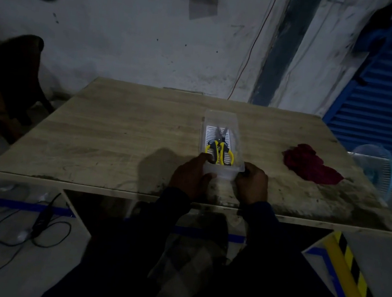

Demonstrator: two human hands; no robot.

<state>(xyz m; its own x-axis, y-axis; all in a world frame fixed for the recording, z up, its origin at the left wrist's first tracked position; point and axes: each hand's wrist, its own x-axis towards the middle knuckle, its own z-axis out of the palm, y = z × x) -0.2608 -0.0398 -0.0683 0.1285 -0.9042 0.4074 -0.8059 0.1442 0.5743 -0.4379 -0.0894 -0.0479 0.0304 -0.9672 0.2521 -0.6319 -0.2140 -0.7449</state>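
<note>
View from above a wood-grain table, dimly lit, its near edge smudged with dark grime. A clear plastic box stands right of the table's centre, long side running away from the viewer. Yellow-handled scissors lie inside on a white slotted insert, blades pointing to the far end. The left hand and the right hand each grip a near corner of the box, fingers curled round its end wall. A crumpled red cloth lies to the right, well apart from the box. Behind: a stained white wall with a thin orange wire, a blue louvred shutter, a pale blue fan, and a dark chair. On the floor: blue tape, a black cable, a yellow-black hazard stripe.
</note>
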